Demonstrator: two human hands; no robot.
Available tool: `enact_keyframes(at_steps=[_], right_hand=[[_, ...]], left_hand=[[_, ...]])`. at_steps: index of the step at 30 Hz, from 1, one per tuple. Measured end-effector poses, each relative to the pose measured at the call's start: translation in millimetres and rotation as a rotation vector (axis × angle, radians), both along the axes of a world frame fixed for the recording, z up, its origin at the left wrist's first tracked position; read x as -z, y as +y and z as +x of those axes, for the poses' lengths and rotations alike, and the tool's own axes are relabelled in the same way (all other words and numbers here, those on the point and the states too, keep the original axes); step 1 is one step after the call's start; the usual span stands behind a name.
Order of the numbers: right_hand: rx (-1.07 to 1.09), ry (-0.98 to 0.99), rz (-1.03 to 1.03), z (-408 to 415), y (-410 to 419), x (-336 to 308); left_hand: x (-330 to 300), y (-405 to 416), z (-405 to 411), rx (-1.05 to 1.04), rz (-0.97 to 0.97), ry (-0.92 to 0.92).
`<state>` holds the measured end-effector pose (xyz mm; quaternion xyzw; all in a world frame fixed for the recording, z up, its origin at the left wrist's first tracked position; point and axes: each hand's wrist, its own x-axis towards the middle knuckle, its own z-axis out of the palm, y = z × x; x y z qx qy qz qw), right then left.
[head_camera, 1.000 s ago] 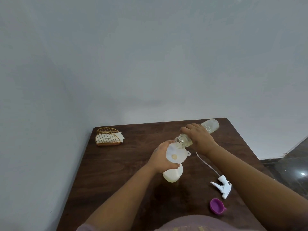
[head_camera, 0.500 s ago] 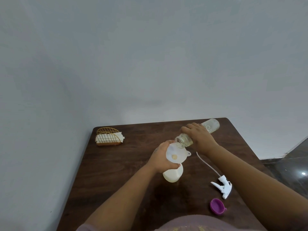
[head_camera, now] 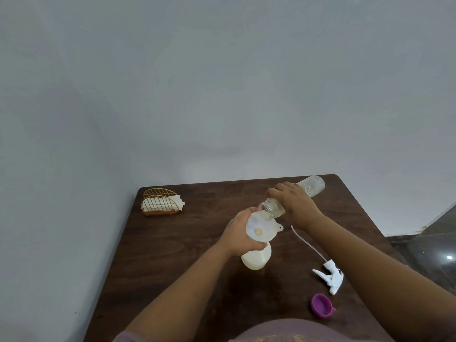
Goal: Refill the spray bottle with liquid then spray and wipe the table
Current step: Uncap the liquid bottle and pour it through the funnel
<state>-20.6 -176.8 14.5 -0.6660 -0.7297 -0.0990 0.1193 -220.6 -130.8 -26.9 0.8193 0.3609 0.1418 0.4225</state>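
Nothing had shifted: the right hand [head_camera: 294,206] gripped the tilted jar [head_camera: 274,208], pouring into the funnel [head_camera: 261,229] on the spray bottle [head_camera: 256,259], which the left hand [head_camera: 238,236] steadied on the counter [head_camera: 172,255]. Overtilting could overflow the funnel.

Table [head_camera: 172,255] left open – trigger head [head_camera: 329,280], purple cap [head_camera: 321,305] crowd right.

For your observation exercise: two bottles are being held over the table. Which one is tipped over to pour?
The clear refill bottle in the right hand, tilted mouth-down over the white funnel. The spray bottle, gripped by the left hand, stands upright beneath the funnel.
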Motion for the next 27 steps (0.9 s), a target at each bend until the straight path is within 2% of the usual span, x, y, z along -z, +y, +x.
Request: enact_keyframes(at_steps=[27], right_hand=[[0.006, 0.012, -0.014, -1.5, -1.1, -5.0]], left_hand=[[4.1, 1.6, 0.0, -0.004, 0.006, -0.002]])
